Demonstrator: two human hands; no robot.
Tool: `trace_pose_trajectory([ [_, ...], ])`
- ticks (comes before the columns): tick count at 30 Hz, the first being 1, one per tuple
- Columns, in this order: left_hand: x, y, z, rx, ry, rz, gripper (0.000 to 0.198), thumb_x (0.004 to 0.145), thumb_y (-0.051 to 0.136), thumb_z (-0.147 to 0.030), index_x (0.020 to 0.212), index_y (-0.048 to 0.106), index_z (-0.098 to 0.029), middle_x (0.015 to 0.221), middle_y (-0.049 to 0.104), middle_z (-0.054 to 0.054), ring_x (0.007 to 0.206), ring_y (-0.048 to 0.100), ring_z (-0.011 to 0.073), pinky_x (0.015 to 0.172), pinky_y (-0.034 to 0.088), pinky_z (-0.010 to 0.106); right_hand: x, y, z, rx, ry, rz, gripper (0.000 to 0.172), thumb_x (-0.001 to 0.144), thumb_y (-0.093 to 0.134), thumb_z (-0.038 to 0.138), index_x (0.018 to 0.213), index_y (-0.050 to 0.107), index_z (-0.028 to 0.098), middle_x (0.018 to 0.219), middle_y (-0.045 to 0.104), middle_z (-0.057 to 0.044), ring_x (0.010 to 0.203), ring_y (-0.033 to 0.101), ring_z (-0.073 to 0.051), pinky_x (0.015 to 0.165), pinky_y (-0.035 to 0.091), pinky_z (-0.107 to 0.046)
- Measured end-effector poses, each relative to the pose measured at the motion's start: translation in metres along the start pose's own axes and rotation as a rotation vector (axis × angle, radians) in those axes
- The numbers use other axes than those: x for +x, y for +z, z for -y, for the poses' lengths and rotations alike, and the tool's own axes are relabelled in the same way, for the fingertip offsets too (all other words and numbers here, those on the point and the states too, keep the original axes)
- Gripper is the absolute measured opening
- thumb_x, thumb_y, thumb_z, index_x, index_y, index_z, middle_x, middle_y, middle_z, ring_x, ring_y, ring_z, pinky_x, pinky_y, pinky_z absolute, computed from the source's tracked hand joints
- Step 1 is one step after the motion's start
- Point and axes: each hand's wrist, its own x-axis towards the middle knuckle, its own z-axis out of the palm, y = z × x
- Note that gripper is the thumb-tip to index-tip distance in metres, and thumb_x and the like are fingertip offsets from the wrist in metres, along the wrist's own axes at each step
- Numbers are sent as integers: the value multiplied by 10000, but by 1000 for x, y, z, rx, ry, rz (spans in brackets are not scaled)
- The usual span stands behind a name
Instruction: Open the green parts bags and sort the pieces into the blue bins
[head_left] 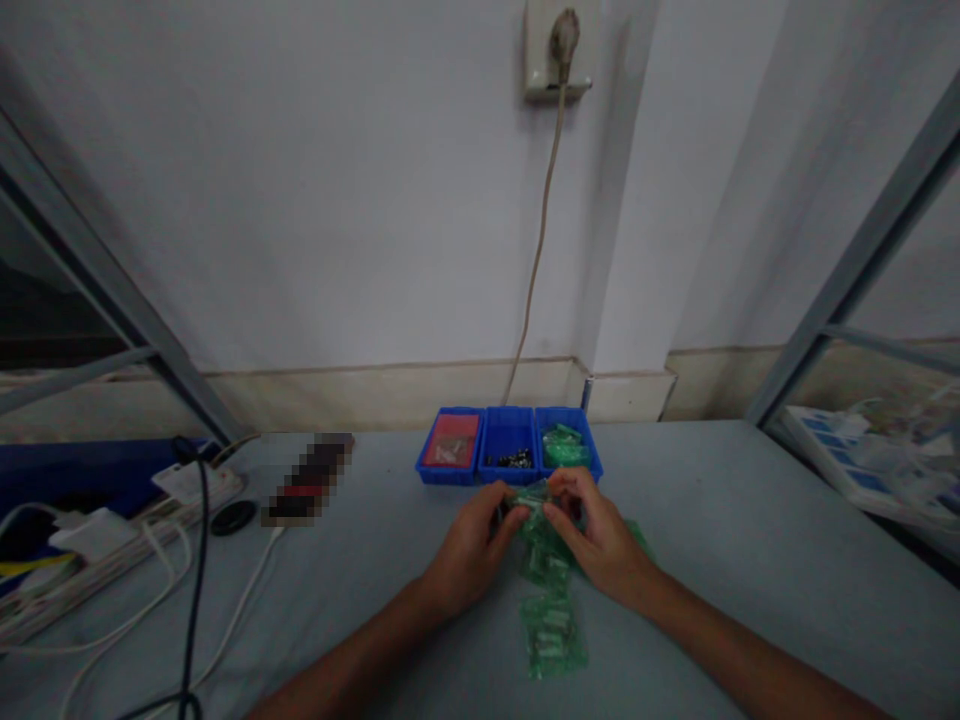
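Observation:
Between both hands, just in front of the blue bins, is a small green clear plastic bag (pixel 532 495). My left hand (pixel 480 540) pinches its left side between thumb and fingers, and my right hand (pixel 592 525) pinches the right side. What the held bag contains is too blurred to name. Beneath the hands lie more green bags (pixel 546 562), partly hidden by my right hand. Nearer to me, a separate green bag (pixel 553 635) lies flat with several pale, tube-like pieces inside.
Three joined blue bins hold a red bag (pixel 452 440), small dark and shiny parts (pixel 516 459) and green bags (pixel 566 447). A pixelated phone-like object (pixel 311 480), black disc (pixel 233 517), power strip (pixel 82 575) and cables are left. A white tray (pixel 847 465) is at right.

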Motion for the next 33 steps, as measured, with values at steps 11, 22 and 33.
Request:
trace_pose_trajectory([
  [11,0,0,-2,36,45,37,269,1065,545,-415,981,647,-181,920,657,37,853,577,193,789,448,293,2,-4,4,-15,-44,-38,122,1064,534,335,1067,610,239,899,636,-30,777,603,-199,723,497,-319],
  [22,3,-5,-4,57,91,-11,331,1063,554,-421,821,571,-195,829,591,9,804,558,178,769,418,291,0,-3,0,-36,-66,-16,171,1052,518,265,1198,608,259,1014,667,-52,875,639,-221,791,518,-349],
  [33,1,0,-1,35,11,-57,279,1036,580,-370,820,548,-197,792,566,-3,766,529,174,731,393,287,2,-7,4,-60,-107,-19,90,1045,556,246,1021,643,236,907,641,-43,836,605,-215,753,490,-329],
])
